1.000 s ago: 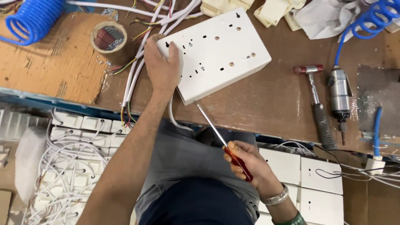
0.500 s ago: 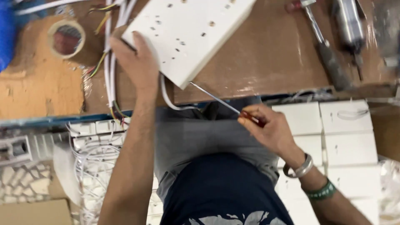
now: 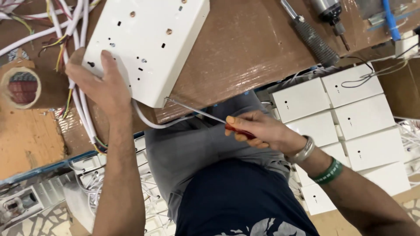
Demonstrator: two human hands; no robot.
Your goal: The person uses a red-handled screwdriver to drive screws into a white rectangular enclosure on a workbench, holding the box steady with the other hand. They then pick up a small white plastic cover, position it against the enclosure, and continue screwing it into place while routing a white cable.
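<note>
Screwdriver (image 3: 205, 114) gripped by right hand (image 3: 258, 130), tip now at white box (image 3: 146, 46) edge; left hand (image 3: 98, 83) flat.

Open lane: bare brown tabletop (image 3: 245, 48) between the white switch box (image 3: 148, 43) and the dark ribbed tool handle (image 3: 315, 41) at upper right, room for hands there. Left of the box is clogged: white cables (image 3: 78, 100) run down past the left hand (image 3: 98, 83), with a tape roll (image 3: 19, 87) just beyond them. Near edge is tight too, with the screwdriver (image 3: 205, 114) shaft bridging from the right hand (image 3: 258, 129) to the box corner, and stacked white boxes (image 3: 350, 118) crowding the lower right below the tabletop.
</note>
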